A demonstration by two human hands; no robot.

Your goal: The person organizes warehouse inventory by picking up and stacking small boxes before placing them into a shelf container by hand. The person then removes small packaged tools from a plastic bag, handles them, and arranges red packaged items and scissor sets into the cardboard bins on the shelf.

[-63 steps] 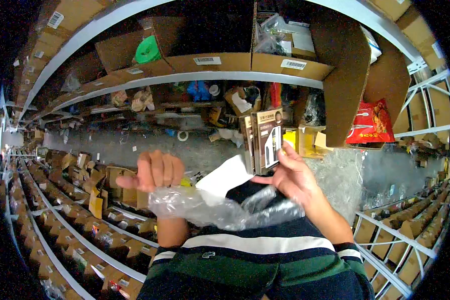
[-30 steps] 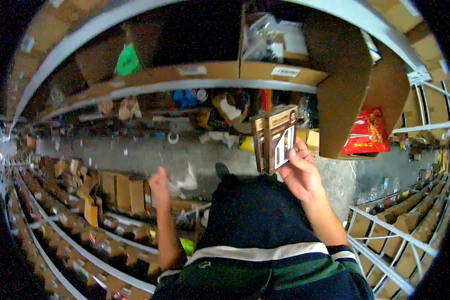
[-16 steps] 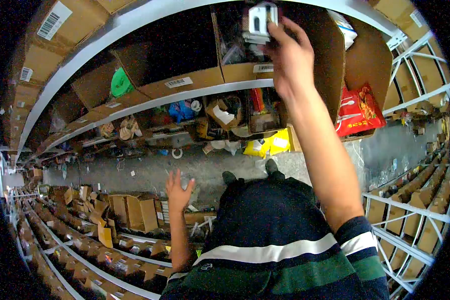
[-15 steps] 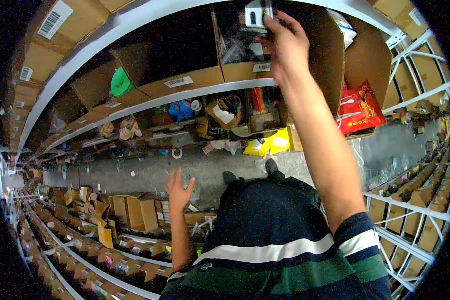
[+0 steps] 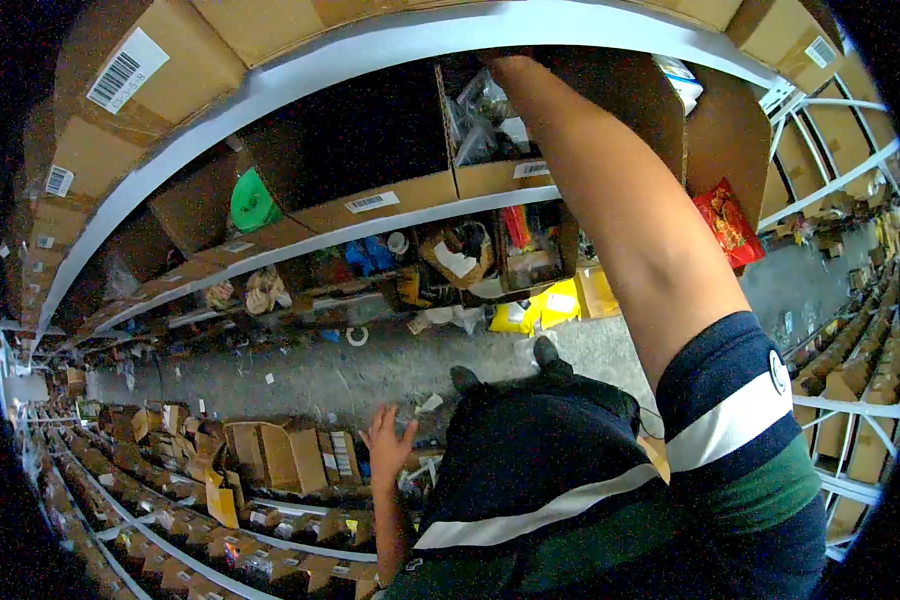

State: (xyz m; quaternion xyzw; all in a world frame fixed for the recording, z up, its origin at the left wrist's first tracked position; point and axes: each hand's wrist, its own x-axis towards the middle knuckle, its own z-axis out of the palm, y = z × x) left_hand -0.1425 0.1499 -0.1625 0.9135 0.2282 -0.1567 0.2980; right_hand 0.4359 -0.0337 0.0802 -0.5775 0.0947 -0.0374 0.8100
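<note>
My right arm reaches up into a cardboard bin (image 5: 500, 176) on the shelf. Only the wrist end of my right hand (image 5: 511, 66) shows, below the white shelf beam; its fingers are hidden in the dark. Clear plastic bags (image 5: 478, 140) with greyish contents lie in the bin, just left of my forearm. My left hand (image 5: 388, 446) hangs low over the aisle floor, fingers spread, holding nothing.
The white shelf beam (image 5: 390, 45) crosses above the bin. A green round item (image 5: 253, 203) is in a bin to the left. Red packaging (image 5: 727, 222) sticks out at right. Yellow bags (image 5: 540, 309) lie below, and a large open carton (image 5: 275, 455) stands across the aisle.
My right hand has gone deeper into the bin, and its fingers have passed out of sight. The white item with a dark arch shape beside it no longer shows. My left hand has dropped slightly rightward.
</note>
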